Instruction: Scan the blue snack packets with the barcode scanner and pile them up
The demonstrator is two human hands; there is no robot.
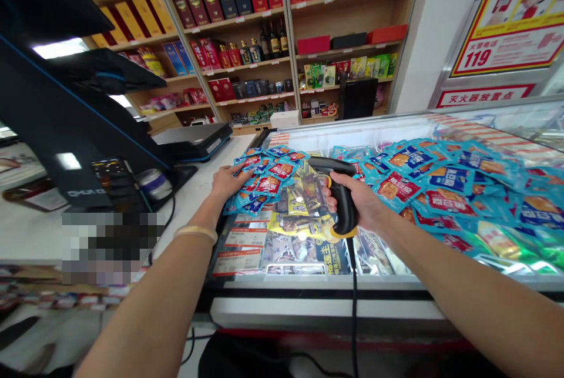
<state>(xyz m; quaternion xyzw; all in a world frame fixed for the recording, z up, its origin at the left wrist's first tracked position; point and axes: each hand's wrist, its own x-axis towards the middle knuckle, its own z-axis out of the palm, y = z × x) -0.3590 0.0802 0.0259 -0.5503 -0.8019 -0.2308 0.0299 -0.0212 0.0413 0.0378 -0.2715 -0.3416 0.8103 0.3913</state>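
My right hand is wrapped round the grip of a black barcode scanner with yellow trim, its head pointing left over the freezer's glass top. A black cable runs down from its handle. My left hand rests with fingers stretched out on the edge of a small pile of blue snack packets at the left end of the glass. To the right of the scanner spreads a much larger heap of similar blue packets, with red or dark blue labels. Yellow packages show through the glass between the two piles.
On the left counter stand a dark checkout terminal, a black scale and a roll of tape. Price labels lie at the freezer's left end. Shelves of boxes and bottles fill the back wall.
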